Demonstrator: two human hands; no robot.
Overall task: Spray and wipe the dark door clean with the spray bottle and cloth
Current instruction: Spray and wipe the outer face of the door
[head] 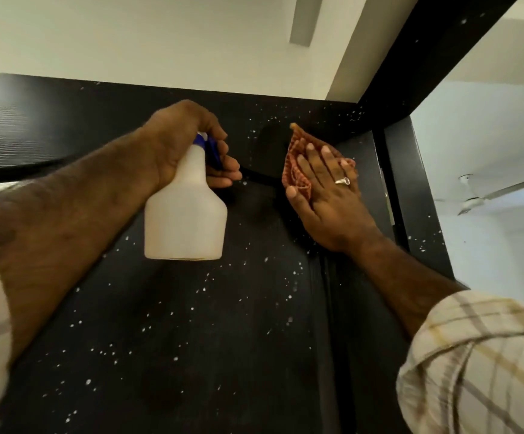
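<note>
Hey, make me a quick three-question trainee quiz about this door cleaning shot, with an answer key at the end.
1. True or false: the left hand grips the spray bottle by its blue trigger head.
2. Multiple choice: the checked cloth is A) hanging over the bottle, B) pressed flat against the dark door under the right hand, C) lying on the floor.
3. Fill in: the door's surface is dotted with small ____ specks.

Key: 1 true; 2 B; 3 white.
</note>
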